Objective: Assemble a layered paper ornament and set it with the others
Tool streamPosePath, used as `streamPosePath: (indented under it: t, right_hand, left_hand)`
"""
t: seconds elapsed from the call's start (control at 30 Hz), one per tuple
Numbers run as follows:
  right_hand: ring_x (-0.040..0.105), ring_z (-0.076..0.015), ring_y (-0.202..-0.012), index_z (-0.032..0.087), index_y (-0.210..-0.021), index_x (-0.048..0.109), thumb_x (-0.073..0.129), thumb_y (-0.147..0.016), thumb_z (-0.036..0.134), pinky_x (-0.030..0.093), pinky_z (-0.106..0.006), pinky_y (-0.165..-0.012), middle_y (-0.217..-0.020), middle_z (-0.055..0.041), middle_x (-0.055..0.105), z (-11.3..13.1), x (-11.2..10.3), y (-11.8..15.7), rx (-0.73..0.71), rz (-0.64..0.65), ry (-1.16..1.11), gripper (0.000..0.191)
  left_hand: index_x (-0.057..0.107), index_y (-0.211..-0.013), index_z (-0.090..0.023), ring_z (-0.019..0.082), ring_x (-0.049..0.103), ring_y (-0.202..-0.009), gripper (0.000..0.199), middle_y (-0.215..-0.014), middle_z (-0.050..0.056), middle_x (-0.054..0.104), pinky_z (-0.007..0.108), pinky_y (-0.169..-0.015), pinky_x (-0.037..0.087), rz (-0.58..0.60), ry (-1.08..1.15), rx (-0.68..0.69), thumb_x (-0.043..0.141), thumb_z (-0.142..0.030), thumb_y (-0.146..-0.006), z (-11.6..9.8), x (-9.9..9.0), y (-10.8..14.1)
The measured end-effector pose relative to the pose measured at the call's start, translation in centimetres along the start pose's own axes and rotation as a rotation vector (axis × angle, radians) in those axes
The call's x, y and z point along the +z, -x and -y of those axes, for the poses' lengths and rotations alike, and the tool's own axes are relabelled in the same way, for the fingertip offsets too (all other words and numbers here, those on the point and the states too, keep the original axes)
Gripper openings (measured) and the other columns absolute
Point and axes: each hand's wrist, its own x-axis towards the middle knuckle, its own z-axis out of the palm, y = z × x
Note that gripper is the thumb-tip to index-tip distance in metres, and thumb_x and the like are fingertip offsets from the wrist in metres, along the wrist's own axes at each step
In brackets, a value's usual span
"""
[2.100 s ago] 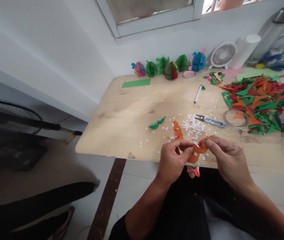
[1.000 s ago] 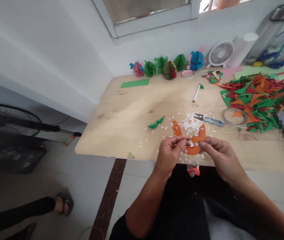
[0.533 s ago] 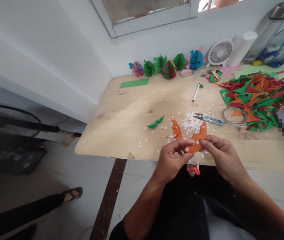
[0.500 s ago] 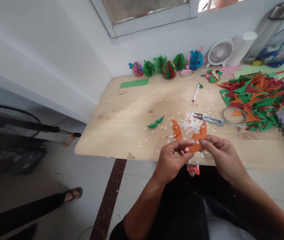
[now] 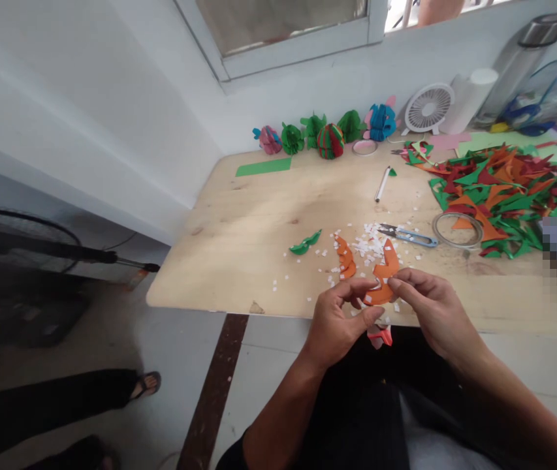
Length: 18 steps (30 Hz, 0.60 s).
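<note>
An orange paper cutout (image 5: 386,266) with a curved, notched outline and small white squares on it is held over the table's front edge. My right hand (image 5: 428,297) pinches its right side between thumb and fingers. Around its lower left end, my left hand (image 5: 339,320) has its index finger on the paper and its thumb just below. A folded orange paper piece (image 5: 345,258) and a folded green one (image 5: 306,243) lie nearby. Small white squares (image 5: 369,243) are scattered behind my hands, beside blue thread snips (image 5: 410,235). A red and pale paper piece (image 5: 380,336) shows below the edge.
Coloured paper scraps (image 5: 508,189) are heaped on the right, with a tape roll (image 5: 457,230) before them. A white pen (image 5: 382,185) lies farther back. Paper figures (image 5: 330,141) and a small fan (image 5: 428,109) line the wall. Another person's foot (image 5: 149,383) is at lower left.
The orange cutout has shifted slightly left and turned a little. My left thumb has moved down, away from the index finger. The other person's foot has shifted slightly.
</note>
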Motion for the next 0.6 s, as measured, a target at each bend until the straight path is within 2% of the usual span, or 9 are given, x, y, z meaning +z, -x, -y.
streamPosePath:
  t: [0.1, 0.2, 0.33, 0.47, 0.6]
  right_hand:
    - [0.055, -0.0145, -0.06, 0.021, -0.067, 0.067, 0.068, -0.078, 0.042, 0.044, -0.025, -0.058, -0.062, 0.0002, 0.062, 0.1, 0.1, 0.2, 0.009, -0.003, -0.012, 0.024]
    - [0.054, -0.0146, -0.061, 0.021, -0.067, 0.067, 0.067, -0.079, 0.042, 0.044, -0.025, -0.057, -0.064, -0.0003, 0.063, 0.1, 0.2, 0.3, 0.014, 0.008, 0.013, 0.024]
    - [0.056, -0.016, -0.064, 0.02, -0.067, 0.067, 0.066, -0.079, 0.042, 0.045, -0.026, -0.06, -0.064, -0.001, 0.062, 0.0, 0.2, 0.4, -0.001, 0.017, 0.065, 0.025]
    - [0.059, -0.0183, -0.067, 0.021, -0.068, 0.067, 0.066, -0.079, 0.042, 0.047, -0.028, -0.062, -0.063, -0.0014, 0.062, -0.1, 0.1, 0.5, -0.002, 0.018, 0.089, 0.024]
    - [0.059, -0.0178, -0.066, 0.021, -0.072, 0.069, 0.065, -0.08, 0.042, 0.048, -0.028, -0.06, -0.069, -0.0021, 0.065, -0.2, 0.2, 0.6, -0.002, 0.011, 0.074, 0.022]
  left_hand:
    - [0.073, -0.095, -0.017, 0.016, 0.064, -0.078, 0.027, -0.086, 0.006, 0.073, 0.026, -0.073, 0.049, -0.063, 0.148, -0.059, 0.073, -0.031, -0.072, -0.2, 0.0, -0.3]
    - [0.074, -0.084, -0.015, 0.014, 0.064, -0.069, 0.023, -0.071, 0.005, 0.072, 0.025, -0.067, 0.048, -0.128, 0.284, -0.14, 0.071, -0.036, -0.074, -0.4, 0.5, -1.1]
    - [0.074, -0.075, -0.014, 0.012, 0.06, -0.059, 0.02, -0.062, 0.002, 0.068, 0.023, -0.061, 0.047, -0.132, 0.364, -0.201, 0.076, -0.032, -0.067, -0.7, 1.5, -2.0]
    - [0.07, -0.064, -0.014, 0.009, 0.055, -0.054, 0.015, -0.055, -0.001, 0.063, 0.02, -0.056, 0.044, -0.151, 0.369, -0.192, 0.074, -0.027, -0.068, -0.9, 2.2, -2.2]
    - [0.068, -0.061, -0.014, 0.008, 0.054, -0.055, 0.015, -0.055, -0.002, 0.061, 0.02, -0.058, 0.044, -0.216, 0.343, -0.136, 0.072, -0.026, -0.07, -0.7, 2.4, -2.2]
